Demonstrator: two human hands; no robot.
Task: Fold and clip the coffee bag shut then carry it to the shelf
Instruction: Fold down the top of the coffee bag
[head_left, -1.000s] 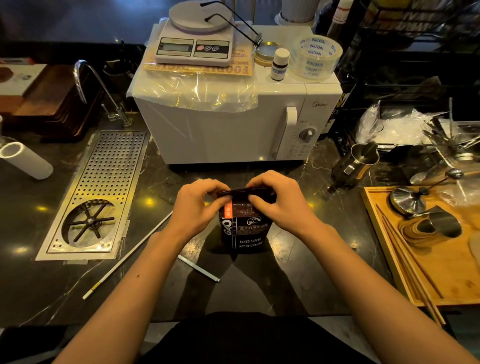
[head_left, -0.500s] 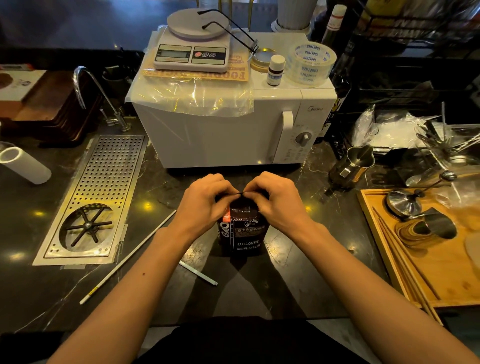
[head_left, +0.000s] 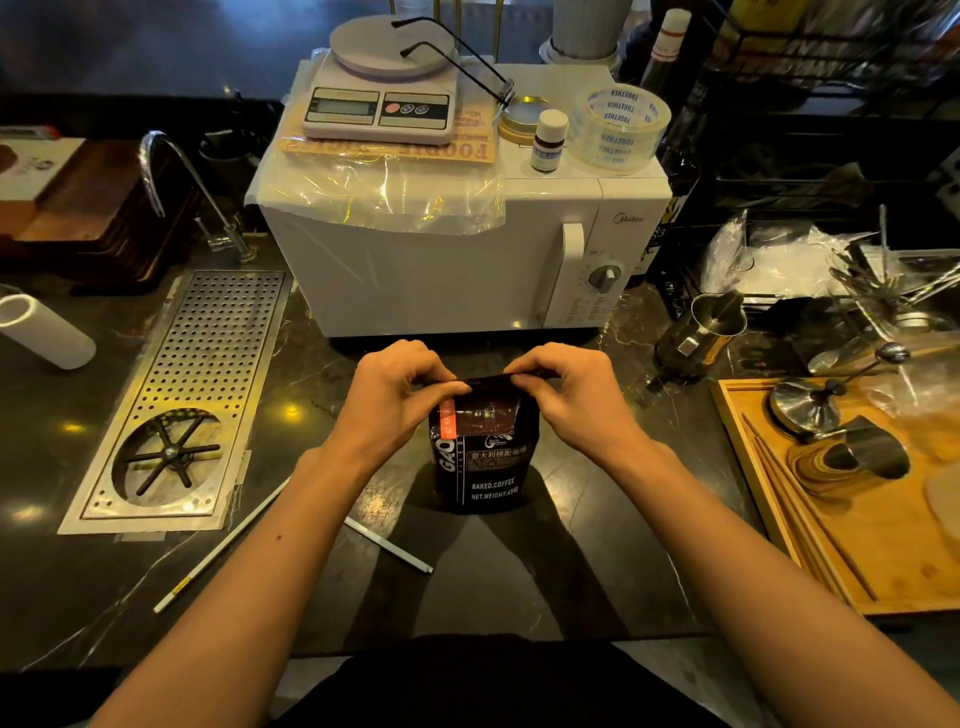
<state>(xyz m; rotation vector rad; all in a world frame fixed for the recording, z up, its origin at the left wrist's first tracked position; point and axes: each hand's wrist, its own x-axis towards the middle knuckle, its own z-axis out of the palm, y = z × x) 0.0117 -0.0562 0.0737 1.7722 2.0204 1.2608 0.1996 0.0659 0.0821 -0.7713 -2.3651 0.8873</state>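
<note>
— Coffee bag (head_left: 483, 457): where is it standing?
— It is standing upright at frame centre on the dark desk (head_left: 597, 545), below the microwave (head_left: 447, 270).
— Hands?
— Left hand (head_left: 395, 395) and right hand (head_left: 566, 395) are pinching its top edge.

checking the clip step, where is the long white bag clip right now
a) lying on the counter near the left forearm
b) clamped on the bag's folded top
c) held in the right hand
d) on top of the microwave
a, the white clip lies on the dark counter while the left hand and right hand pinch the top of the coffee bag.
</note>
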